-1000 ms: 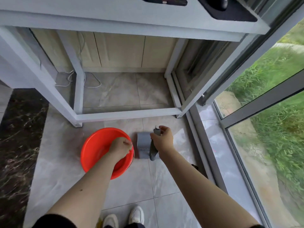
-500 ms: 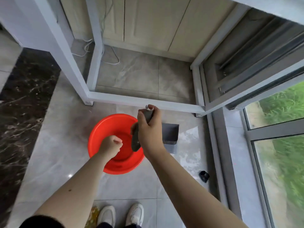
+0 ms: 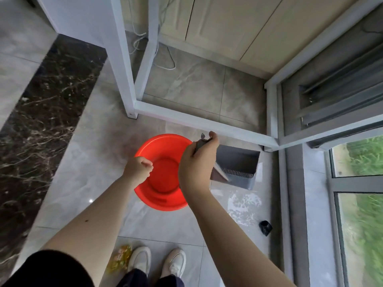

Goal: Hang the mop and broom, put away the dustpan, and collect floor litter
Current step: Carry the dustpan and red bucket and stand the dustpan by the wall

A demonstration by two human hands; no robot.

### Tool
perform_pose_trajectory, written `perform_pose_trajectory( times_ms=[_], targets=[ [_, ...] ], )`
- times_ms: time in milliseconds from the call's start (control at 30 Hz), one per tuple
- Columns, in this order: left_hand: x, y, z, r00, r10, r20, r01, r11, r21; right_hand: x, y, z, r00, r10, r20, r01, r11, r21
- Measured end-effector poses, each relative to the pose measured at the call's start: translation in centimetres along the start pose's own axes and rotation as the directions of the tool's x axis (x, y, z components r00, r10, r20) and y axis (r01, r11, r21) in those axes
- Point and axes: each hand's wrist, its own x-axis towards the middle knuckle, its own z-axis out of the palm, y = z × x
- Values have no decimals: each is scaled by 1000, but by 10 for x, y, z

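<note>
Tiled floor point(image 3: 99, 162); right hand point(image 3: 196, 166) around dustpan point(image 3: 238, 164) handle, no legible writing.

No readable text anywhere

The basin point(image 3: 163, 172) is set on the floor before the table frame point(image 3: 199, 123), with the dustpan point(image 3: 238, 162) just to its right and shoes point(image 3: 157, 264) behind it.

red basin point(image 3: 163, 195) | white table frame point(image 3: 203, 123) | white cable point(image 3: 165, 65)
</note>
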Motion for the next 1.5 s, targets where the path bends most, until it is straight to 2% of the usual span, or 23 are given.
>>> perform_pose_trajectory(
  times_ms=[167,300,467,600,700,933,1100,1167,1300,1500],
  targets=[
    [6,-13,2,999,29,-16,-29,999,27,6,27,25,999,4,54,-2,999,-39],
    [14,-28,6,994,75,-83,-62,986,156,6,53,52,995,-10,96,17,997,-74],
    [27,-52,16,971,29,-237,24,976,218,-1,84,79,984,-42,172,57,995,-82],
    [44,-64,26,958,-34,-285,115,956,271,-1,108,95,982,-27,188,43,996,-83],
    [63,-73,32,964,-46,-261,118,956,267,0,125,102,978,-19,206,35,997,-72],
    [99,-91,36,975,-95,-199,114,990,85,4,146,115,975,-36,221,42,999,-21],
    [110,-105,33,988,-77,-136,78,997,6,9,147,118,975,-30,220,23,999,35],
    [114,-107,32,985,-92,-144,94,995,10,11,147,120,977,-25,212,15,999,46],
    [108,-106,34,967,-230,-111,237,970,54,9,144,121,975,27,222,-48,995,91],
    [86,-112,29,969,-246,-14,244,949,201,3,138,113,973,86,214,-111,988,109]
  ],
)
